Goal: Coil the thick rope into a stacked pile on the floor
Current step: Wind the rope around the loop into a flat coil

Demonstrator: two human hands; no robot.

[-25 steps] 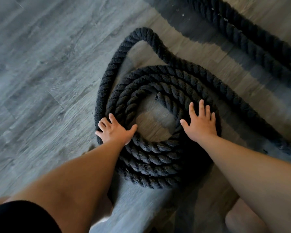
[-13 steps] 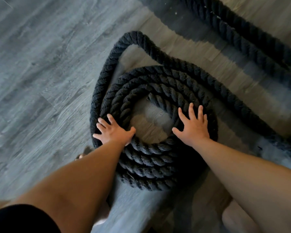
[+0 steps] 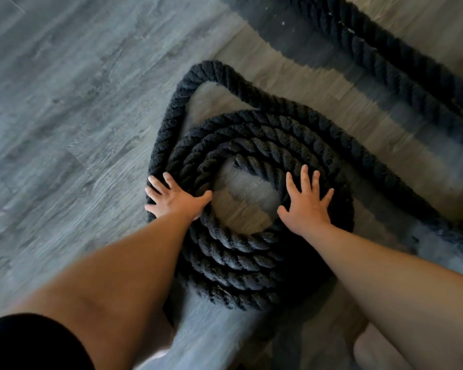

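Pressing the rope coil (image 3: 233, 252) with your left hand (image 3: 175, 200) and right hand (image 3: 306, 206) flat — nothing gripped — push evenly. Draw the outer loop (image 3: 187, 84) snug.

Dim, cool daylight; warmer patch on floor (image 3: 292, 84) upper right. Broad soft shadow beside far rope (image 3: 380, 57). Edges blurred, wide-angle stretch at bottom.

Seeing a rope (image 3: 233, 252) of thick twisted fibre strands, matt black, coarse, fuzzing along the outer loop. Seeing a floor (image 3: 64, 102) of grey wood-grain planks, smooth, carrying a dull sheen. Noting a black garment (image 3: 24, 343), looking like matt cloth.
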